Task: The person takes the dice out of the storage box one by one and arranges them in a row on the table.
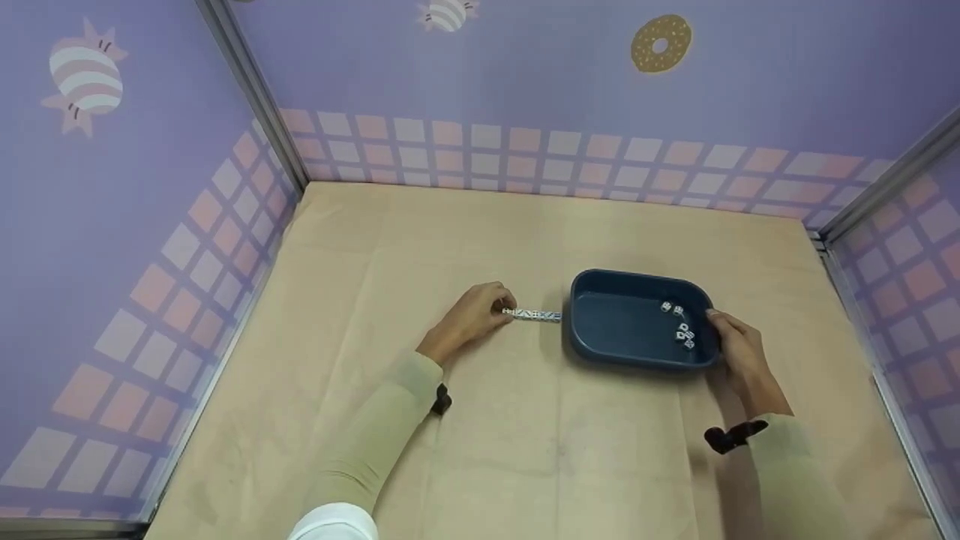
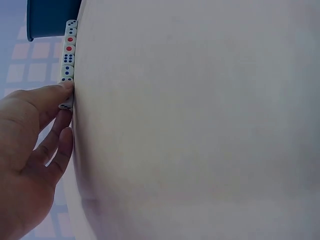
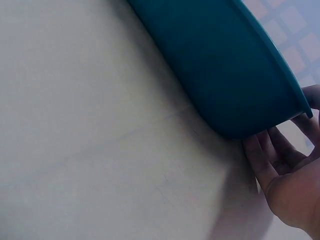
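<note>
A straight row of white dice (image 1: 537,316) lies on the cloth, with red and blue pips showing in the left wrist view. My left hand (image 1: 475,310) pinches the left end of this row between thumb and fingers. At its other end the row meets the left wall of a dark blue rectangular tray (image 1: 619,330). My right hand (image 1: 739,346) grips the tray's right end, thumb at the rim and fingers beneath, as the right wrist view shows. Inside the tray, several loose dice (image 1: 684,334) sit toward the right end.
A beige cloth (image 1: 480,450) with fold lines covers the table. Purple panels (image 1: 510,82) with printed tiles and sweets stand at the back and both sides, joined by metal posts (image 1: 255,90) at the corners.
</note>
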`<state>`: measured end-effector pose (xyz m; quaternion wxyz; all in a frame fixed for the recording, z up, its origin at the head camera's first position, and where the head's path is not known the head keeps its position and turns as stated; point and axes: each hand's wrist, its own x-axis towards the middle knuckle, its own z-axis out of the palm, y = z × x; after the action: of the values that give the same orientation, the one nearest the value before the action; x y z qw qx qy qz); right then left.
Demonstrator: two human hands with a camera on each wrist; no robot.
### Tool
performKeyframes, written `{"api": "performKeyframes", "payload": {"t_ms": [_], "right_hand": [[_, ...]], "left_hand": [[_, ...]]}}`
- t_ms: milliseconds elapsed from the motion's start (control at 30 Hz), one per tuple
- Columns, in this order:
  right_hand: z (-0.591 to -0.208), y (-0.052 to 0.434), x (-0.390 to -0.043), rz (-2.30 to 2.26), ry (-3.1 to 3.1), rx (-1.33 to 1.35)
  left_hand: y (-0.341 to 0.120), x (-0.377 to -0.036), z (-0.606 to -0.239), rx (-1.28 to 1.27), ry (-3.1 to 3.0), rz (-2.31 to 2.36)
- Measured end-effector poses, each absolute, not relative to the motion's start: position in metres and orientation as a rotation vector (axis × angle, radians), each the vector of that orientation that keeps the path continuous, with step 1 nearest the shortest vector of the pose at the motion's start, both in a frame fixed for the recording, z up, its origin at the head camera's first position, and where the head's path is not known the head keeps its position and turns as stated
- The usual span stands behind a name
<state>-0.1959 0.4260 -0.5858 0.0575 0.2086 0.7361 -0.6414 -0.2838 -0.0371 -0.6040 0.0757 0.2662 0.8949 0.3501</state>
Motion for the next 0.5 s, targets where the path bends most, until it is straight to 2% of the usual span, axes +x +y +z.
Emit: {"api": "performKeyframes", "payload": {"t_ms": [267, 500], "right_hand": [[-0.585, 0.43, -0.198, -1.921, 2.258, 0.672], [-0.584, 0.431, -0.202, -1.927, 2.197, 0.626]], "left_hand": [[-0.019, -0.281, -0.592, 0.839, 2.854, 0.977], [0.04, -0.269, -0.565, 1.058, 2.935, 1.275]]}}
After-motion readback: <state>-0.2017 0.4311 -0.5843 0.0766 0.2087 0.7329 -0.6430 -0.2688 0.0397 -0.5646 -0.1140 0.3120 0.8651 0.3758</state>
